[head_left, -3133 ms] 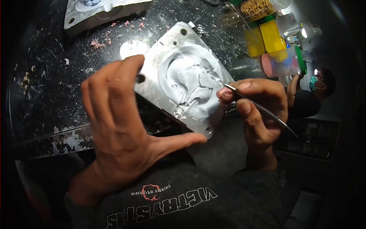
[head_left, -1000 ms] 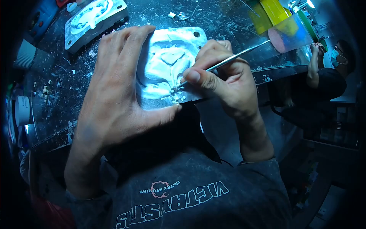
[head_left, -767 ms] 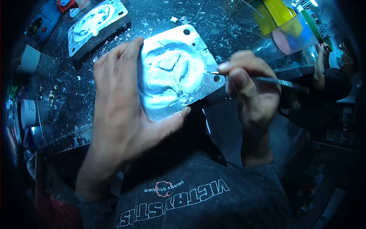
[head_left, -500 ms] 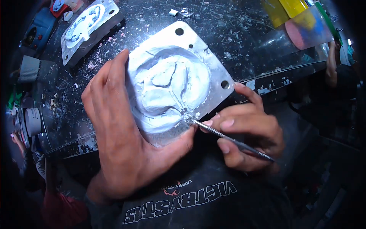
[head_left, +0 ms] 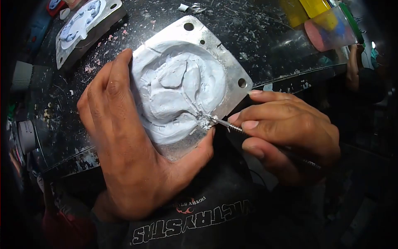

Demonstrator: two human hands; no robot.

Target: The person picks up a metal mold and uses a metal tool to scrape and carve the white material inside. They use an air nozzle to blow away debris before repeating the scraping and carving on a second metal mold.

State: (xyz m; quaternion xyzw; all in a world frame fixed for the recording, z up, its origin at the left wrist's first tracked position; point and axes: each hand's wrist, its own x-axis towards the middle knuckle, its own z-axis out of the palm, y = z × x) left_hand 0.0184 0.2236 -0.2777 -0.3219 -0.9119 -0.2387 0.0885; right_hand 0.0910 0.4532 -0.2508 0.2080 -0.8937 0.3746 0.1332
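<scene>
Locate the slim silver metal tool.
Right of centre in the head view, the tool is in the right hand, its tip near the lower right edge of the grey metal block.

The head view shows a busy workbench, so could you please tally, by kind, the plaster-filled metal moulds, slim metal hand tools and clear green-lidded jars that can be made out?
Plaster-filled metal moulds: 2
Slim metal hand tool: 1
Clear green-lidded jar: 1
Total: 4

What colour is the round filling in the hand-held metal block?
The filling is a pale greyish white, showing best in the head view.
</scene>
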